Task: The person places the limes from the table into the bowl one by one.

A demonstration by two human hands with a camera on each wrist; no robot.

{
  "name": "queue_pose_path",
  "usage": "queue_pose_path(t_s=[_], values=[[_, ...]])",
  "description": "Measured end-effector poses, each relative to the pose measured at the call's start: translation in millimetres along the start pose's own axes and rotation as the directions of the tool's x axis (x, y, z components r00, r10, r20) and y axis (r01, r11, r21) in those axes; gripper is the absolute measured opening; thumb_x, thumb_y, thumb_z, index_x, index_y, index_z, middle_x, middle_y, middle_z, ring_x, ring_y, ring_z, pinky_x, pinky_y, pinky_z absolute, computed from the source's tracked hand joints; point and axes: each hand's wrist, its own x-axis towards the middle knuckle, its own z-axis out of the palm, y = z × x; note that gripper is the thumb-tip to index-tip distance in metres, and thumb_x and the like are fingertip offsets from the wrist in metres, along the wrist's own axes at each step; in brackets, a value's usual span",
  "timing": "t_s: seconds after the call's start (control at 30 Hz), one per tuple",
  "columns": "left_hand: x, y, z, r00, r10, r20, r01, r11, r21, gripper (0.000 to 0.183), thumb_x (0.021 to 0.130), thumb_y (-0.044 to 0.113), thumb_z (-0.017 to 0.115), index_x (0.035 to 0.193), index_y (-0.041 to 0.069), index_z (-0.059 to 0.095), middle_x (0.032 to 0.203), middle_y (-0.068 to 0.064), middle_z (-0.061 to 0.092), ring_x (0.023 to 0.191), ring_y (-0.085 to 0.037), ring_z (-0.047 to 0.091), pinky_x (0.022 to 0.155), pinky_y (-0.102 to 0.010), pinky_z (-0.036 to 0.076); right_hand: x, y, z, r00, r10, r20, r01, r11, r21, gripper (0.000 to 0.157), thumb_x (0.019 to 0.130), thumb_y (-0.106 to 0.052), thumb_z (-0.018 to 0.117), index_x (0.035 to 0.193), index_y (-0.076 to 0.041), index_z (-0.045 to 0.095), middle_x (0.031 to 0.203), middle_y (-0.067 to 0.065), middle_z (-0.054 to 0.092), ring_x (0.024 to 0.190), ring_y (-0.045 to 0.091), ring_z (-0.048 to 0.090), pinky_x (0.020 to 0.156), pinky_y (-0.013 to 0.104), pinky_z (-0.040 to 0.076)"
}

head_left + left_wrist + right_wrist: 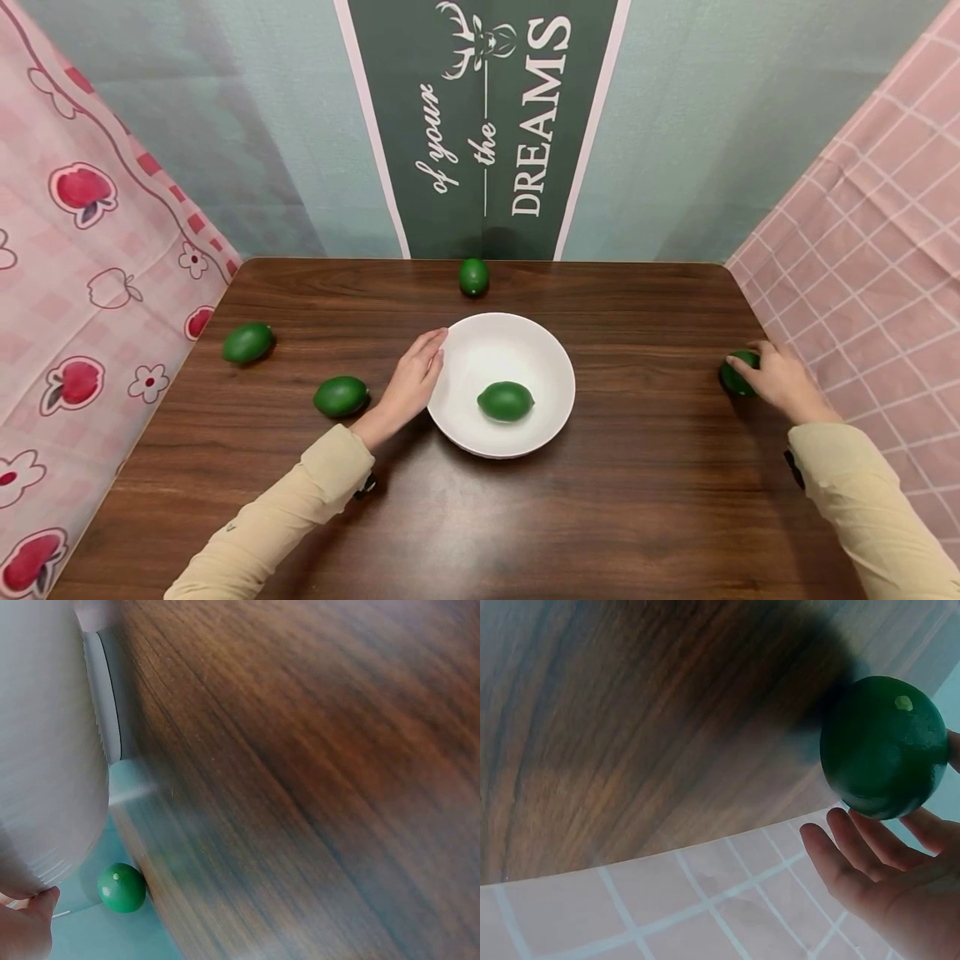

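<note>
One glossy green lime-shaped fruit is seen, from the head, pinched by the right hand near the right edge of the brown wood-grained table; its axis is partly covered. A round white bowl is touched by the left hand, fingers straight and together; a second green fruit is laid crosswise inside, tip rightward. On the dark-green banner, "of your", "the", "DREAMS" are printed sideways.

From the left wrist, most fingers are hidden — only the bowl's wall, a fingertip and a far green fruit are shown.

From the right wrist, the pinched fruit's pale-spotted end is turned towards the camera — fingers slightly spread.
</note>
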Motion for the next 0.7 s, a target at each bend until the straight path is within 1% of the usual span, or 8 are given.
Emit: queue_pose_path(t_s=[0.2,0.37,0.5,0.7], values=[[0.6,0.1,0.2,1.000,-0.004,0.005,0.004,1.000,0.002,0.036,0.096,0.009,0.041,0.129,-0.006,0.047,0.130,-0.016,0.048,0.121,-0.025,0.045,0.101,-0.035,0.035,-1.0,-1.1,5.2,0.999,0.034,0.020,-0.034,0.999,0.011,0.071,0.094,-0.042,0.042,0.120,0.024,0.034,0.108,0.046,0.035,0.093,0.057,0.039,0.074,0.062,0.036],[0.6,0.6,0.0,1.000,0.001,0.002,-0.001,1.000,0.005,0.036,0.096,0.009,0.041,0.129,-0.006,0.047,0.130,-0.016,0.048,0.120,-0.026,0.045,0.101,-0.035,0.036,-1.4,-0.8,6.5,0.996,0.074,0.055,-0.075,0.997,0.021,0.075,0.094,-0.045,0.040,0.123,0.023,0.031,0.108,0.047,0.032,0.091,0.057,0.039,0.069,0.060,0.038],[0.5,0.7,-0.1,1.000,0.000,0.000,0.000,1.000,0.005,0.036,0.096,0.009,0.041,0.129,-0.006,0.047,0.129,-0.016,0.048,0.120,-0.026,0.045,0.101,-0.036,0.036,-0.6,-1.0,7.9,0.994,0.080,0.068,-0.082,0.996,0.022,0.077,0.093,-0.046,0.042,0.124,0.023,0.029,0.109,0.048,0.031,0.090,0.058,0.040,0.069,0.061,0.039],[0.2,1.0,-0.2,1.000,-0.006,0.006,0.006,1.000,0.008,0.036,0.096,0.009,0.040,0.129,-0.005,0.047,0.130,-0.016,0.048,0.121,-0.026,0.045,0.101,-0.036,0.036,0.7,-2.1,11.0,0.991,0.087,0.098,-0.089,0.996,0.021,0.083,0.090,-0.045,0.049,0.127,0.024,0.023,0.112,0.050,0.028,0.092,0.060,0.038,0.071,0.062,0.039]])
